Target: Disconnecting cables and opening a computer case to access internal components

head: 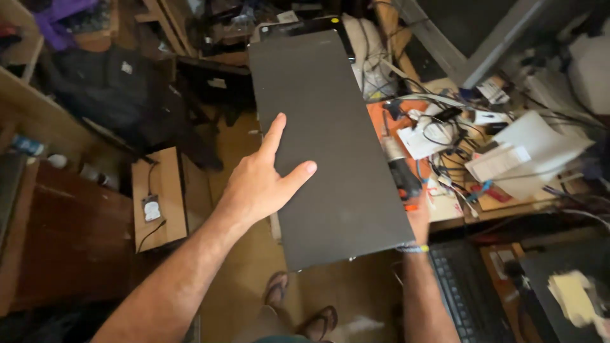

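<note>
Head view: dark grey flat panel [330, 146], long rectangle with matte face, hanging tilted in air above floor and sandalled feet [302, 305]. Left hand [264, 178] pressing on panel's left edge, fingers spread wide. Right hand [417, 219] supporting right lower edge, mostly hidden behind panel, grip unclear. Cluttered desk [508, 184] with cables and papers lying just right; keyboard [467, 292] below; wooden box [159, 197] sitting left.
</note>
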